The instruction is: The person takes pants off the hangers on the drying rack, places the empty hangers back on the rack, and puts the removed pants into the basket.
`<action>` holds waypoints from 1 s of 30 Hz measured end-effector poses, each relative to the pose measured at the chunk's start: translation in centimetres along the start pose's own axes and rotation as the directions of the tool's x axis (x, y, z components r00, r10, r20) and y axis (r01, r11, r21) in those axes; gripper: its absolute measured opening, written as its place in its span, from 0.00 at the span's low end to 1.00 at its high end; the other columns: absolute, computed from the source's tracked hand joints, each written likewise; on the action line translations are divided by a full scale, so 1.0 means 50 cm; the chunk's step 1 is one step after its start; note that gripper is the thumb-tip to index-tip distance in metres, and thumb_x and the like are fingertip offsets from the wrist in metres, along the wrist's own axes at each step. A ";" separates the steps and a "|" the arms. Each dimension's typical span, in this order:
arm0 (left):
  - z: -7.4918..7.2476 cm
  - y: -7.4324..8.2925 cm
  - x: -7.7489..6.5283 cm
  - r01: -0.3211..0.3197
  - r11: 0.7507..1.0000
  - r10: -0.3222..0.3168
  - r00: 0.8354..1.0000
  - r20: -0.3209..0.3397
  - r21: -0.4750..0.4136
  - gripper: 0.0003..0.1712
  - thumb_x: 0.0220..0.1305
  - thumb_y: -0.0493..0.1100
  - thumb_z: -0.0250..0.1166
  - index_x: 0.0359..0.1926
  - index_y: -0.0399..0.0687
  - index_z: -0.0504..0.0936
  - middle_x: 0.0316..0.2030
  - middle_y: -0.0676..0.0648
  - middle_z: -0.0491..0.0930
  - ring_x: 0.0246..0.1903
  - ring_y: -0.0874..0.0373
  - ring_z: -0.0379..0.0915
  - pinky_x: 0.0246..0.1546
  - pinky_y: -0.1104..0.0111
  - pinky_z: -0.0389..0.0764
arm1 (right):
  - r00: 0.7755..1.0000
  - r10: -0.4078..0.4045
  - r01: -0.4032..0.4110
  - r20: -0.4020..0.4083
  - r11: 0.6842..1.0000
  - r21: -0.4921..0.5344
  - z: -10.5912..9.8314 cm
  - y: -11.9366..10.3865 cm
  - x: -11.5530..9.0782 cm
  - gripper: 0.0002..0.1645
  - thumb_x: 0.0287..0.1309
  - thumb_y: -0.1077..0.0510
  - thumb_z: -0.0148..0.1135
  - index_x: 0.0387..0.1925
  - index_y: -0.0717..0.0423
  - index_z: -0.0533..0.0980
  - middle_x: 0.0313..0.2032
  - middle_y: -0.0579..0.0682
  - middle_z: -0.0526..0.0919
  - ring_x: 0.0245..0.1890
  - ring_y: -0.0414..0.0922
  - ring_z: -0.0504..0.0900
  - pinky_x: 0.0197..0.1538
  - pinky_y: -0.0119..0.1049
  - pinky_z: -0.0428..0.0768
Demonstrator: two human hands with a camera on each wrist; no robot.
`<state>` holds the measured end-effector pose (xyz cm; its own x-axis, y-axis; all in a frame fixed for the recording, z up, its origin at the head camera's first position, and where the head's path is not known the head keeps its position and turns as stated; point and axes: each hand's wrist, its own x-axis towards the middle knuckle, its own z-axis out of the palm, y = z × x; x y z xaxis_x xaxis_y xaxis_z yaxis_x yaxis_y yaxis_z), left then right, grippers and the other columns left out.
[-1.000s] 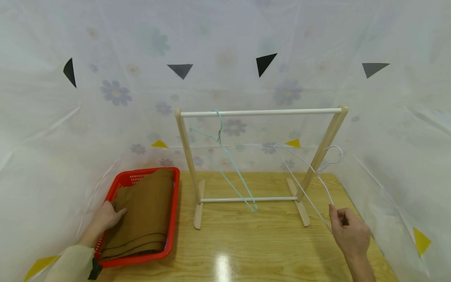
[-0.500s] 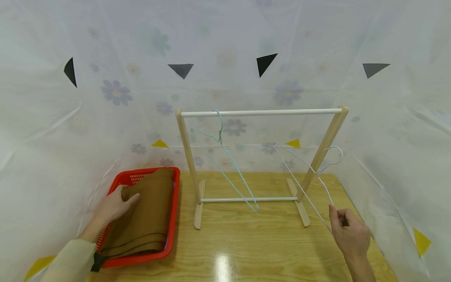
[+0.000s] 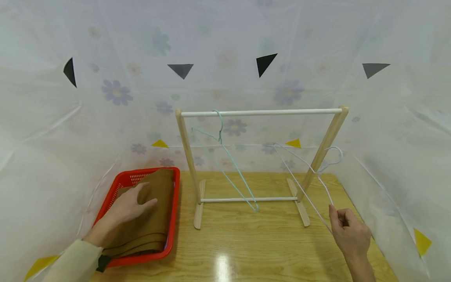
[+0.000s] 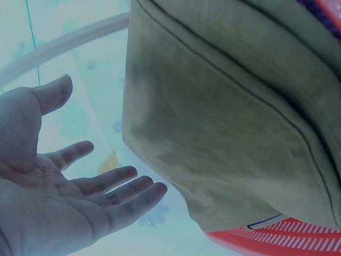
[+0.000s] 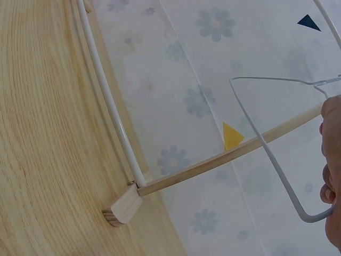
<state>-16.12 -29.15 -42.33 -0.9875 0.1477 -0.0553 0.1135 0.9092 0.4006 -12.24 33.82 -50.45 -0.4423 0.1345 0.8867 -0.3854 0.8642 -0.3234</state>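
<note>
My right hand [image 3: 351, 233] grips the lower corner of a white wire clothes hanger [image 3: 305, 196], its hook up near the rack's right post. In the right wrist view the hanger [image 5: 272, 154] stretches out from the curled fingers. My left hand [image 3: 127, 205] is held over a folded brown cloth [image 3: 155, 211] lying in a red plastic basket [image 3: 172, 227]. The left wrist view shows that hand [image 4: 80, 186] with fingers spread and nothing in them, apart from the cloth [image 4: 202, 117]. A mint-green wire hanger [image 3: 235, 164] hangs by its hook from the rack's top bar.
A small wooden clothes rack [image 3: 260, 112] with white bars stands in the middle of the wood-grain table [image 3: 253, 243]. Translucent flowered sheeting [image 3: 218, 47] with black, grey and yellow triangles encloses the table at the back and sides.
My left hand has moved from the basket's left edge up and to the right, over the brown cloth, its fingers spreading. The right hand and its white hanger have stayed put.
</note>
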 end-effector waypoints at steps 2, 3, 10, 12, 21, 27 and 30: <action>0.003 0.007 -0.003 -0.025 1.000 0.025 1.000 0.006 0.005 0.48 0.69 0.61 0.68 0.75 0.32 0.64 0.67 0.22 0.74 0.62 0.23 0.74 0.57 0.34 0.79 | 1.000 -0.001 0.001 0.000 1.000 0.000 0.000 0.000 0.000 0.39 0.71 0.37 0.59 0.16 0.65 0.77 0.08 0.50 0.72 0.16 0.15 0.58 0.13 0.21 0.58; 0.006 0.009 -0.003 -0.037 0.999 0.037 0.999 0.007 0.010 0.48 0.69 0.60 0.69 0.75 0.32 0.65 0.66 0.22 0.74 0.62 0.23 0.74 0.56 0.34 0.79 | 1.000 -0.001 0.001 -0.001 1.000 0.000 0.000 0.000 0.000 0.39 0.71 0.37 0.59 0.16 0.65 0.77 0.08 0.50 0.72 0.16 0.16 0.58 0.13 0.21 0.58; 0.033 0.012 -0.010 -0.070 0.997 0.069 0.996 0.052 0.015 0.50 0.64 0.58 0.75 0.74 0.31 0.67 0.68 0.23 0.73 0.66 0.22 0.70 0.61 0.33 0.76 | 1.000 -0.003 0.003 -0.002 1.000 -0.004 0.001 0.001 0.000 0.39 0.71 0.37 0.60 0.16 0.66 0.77 0.08 0.50 0.73 0.15 0.16 0.58 0.13 0.21 0.58; 0.043 0.009 -0.013 -0.065 0.998 0.064 0.996 0.065 0.024 0.52 0.62 0.57 0.76 0.75 0.31 0.67 0.69 0.22 0.71 0.68 0.22 0.68 0.62 0.32 0.74 | 1.000 0.000 0.000 0.001 1.000 -0.004 0.001 0.000 0.001 0.39 0.71 0.37 0.60 0.16 0.65 0.77 0.08 0.50 0.73 0.15 0.16 0.59 0.13 0.21 0.59; 0.059 0.001 -0.015 -0.043 0.999 0.040 0.990 0.133 0.026 0.55 0.60 0.56 0.78 0.78 0.33 0.63 0.72 0.13 0.58 0.66 0.16 0.67 0.59 0.32 0.77 | 1.000 -0.001 0.001 0.005 1.000 -0.006 0.001 -0.001 0.001 0.40 0.71 0.36 0.59 0.16 0.65 0.77 0.08 0.49 0.73 0.16 0.16 0.58 0.13 0.21 0.59; 0.075 -0.012 -0.012 -0.037 0.999 0.036 0.984 0.177 0.002 0.54 0.61 0.58 0.76 0.77 0.32 0.64 0.73 0.14 0.55 0.65 0.17 0.69 0.60 0.33 0.77 | 1.000 -0.005 0.005 0.006 1.000 -0.006 0.001 -0.002 0.001 0.39 0.71 0.36 0.59 0.16 0.65 0.77 0.08 0.50 0.73 0.15 0.16 0.58 0.13 0.21 0.59; 0.082 -0.016 -0.012 -0.031 1.000 0.029 0.980 0.197 0.005 0.54 0.62 0.59 0.76 0.77 0.32 0.65 0.73 0.14 0.55 0.65 0.18 0.70 0.61 0.33 0.76 | 1.000 -0.004 0.004 0.008 1.000 -0.008 0.000 -0.004 0.001 0.40 0.71 0.35 0.58 0.16 0.65 0.77 0.08 0.50 0.73 0.15 0.15 0.58 0.13 0.21 0.59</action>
<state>-15.18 -28.37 -46.35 -0.9428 0.2481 -0.2228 0.1444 0.9060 0.3979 -12.20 33.63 -50.35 -0.4472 0.1273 0.8853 -0.3808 0.8685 -0.3172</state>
